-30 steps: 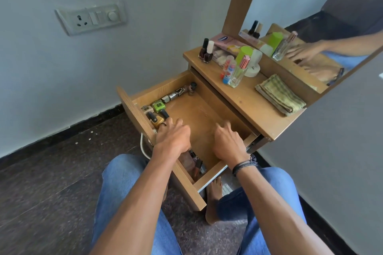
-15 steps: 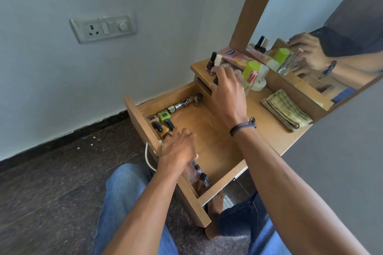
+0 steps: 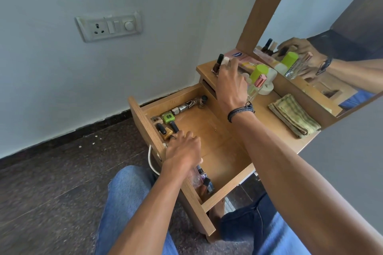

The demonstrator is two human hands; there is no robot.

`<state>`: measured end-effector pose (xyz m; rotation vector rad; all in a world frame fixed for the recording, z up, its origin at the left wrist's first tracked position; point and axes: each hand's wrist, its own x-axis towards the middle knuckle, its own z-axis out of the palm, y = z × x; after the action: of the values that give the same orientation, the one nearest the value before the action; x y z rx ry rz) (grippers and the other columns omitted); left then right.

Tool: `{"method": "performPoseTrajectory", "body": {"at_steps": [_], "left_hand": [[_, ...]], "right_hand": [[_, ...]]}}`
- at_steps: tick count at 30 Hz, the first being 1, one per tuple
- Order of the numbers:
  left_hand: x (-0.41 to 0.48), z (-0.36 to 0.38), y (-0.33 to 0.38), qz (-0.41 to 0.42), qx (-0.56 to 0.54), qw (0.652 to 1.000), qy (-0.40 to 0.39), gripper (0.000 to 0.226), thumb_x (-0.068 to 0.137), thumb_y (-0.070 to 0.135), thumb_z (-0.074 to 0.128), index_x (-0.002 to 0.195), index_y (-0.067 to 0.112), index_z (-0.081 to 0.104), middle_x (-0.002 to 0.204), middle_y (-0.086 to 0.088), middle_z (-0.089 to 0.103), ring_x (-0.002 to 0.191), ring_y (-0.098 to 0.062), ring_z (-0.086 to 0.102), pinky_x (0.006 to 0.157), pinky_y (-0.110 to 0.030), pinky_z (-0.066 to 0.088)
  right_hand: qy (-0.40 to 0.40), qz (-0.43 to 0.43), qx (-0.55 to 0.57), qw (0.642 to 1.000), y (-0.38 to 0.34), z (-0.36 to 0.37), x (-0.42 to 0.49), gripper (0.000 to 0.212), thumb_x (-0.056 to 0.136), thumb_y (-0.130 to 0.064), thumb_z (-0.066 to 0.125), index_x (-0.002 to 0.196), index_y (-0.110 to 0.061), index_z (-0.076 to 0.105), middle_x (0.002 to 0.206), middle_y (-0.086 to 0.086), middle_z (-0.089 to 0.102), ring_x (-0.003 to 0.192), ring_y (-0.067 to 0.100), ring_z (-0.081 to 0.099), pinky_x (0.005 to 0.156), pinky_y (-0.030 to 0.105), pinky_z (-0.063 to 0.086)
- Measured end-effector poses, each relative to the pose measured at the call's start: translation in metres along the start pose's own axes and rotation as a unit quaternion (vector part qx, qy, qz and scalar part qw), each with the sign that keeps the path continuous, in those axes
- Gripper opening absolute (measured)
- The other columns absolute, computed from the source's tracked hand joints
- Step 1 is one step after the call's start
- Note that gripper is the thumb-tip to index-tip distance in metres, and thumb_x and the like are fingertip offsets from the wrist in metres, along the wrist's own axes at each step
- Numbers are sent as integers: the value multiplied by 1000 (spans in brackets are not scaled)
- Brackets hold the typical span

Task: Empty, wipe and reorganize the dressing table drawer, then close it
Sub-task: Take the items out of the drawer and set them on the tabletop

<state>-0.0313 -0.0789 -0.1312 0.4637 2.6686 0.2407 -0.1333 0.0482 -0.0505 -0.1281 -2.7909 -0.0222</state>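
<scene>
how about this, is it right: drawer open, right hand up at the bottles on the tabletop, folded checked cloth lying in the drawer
Not quite: the head view shows the folded checked cloth lying on the tabletop, not in the drawer. The drawer is open and the right hand is up at the bottles.

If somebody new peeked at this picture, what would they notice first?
Probably the open wooden drawer in the middle, with small bottles lying along its edges and the left grip down inside it. Next comes the right grip, reaching up among the nail polish bottles on the table top. It shows again in the mirror at the upper right.
</scene>
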Motion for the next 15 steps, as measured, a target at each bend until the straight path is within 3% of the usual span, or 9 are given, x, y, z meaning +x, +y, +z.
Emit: {"method": "performPoseTrajectory", "body": {"at_steps": [4, 8, 12, 15], "left_hand": [[1, 0, 0, 2, -7, 1000, 4, 43, 92, 42, 63, 126, 16, 53, 138, -5, 50, 132, -30, 39, 103, -46, 40], [2, 0, 0, 4, -16, 1000, 3, 44, 93, 42, 61, 128, 17, 53, 137, -4, 50, 129, -29, 40, 101, -46, 41], [4, 1, 0, 1, -20, 1000, 4, 46, 93, 43, 60, 130, 18, 52, 138, -3, 50, 128, -27, 41, 99, -45, 42], [4, 2, 0, 1, -3, 1000, 9, 49, 92, 45, 60, 131, 17, 52, 138, -5, 51, 127, -27, 43, 98, -44, 42]], "right_hand": [[-16, 1, -29, 999, -7, -10, -11, 26, 98, 2, 50, 122, -2, 60, 148, 20, 35, 88, 42, 69, 56, 40, 47], [3, -5, -16, 1000, -13, -17, -31, 32, 97, -1, 48, 127, -7, 58, 161, 18, 23, 84, 41, 70, 55, 41, 52], [34, -30, 14, 999, -15, -12, -54, 16, 90, 1, 53, 102, 0, 63, 133, 20, 49, 88, 41, 61, 47, 37, 42], [13, -59, 15, 998, -9, 4, -58, 16, 91, -1, 50, 97, 3, 64, 118, 20, 54, 99, 40, 54, 62, 48, 54]]}}
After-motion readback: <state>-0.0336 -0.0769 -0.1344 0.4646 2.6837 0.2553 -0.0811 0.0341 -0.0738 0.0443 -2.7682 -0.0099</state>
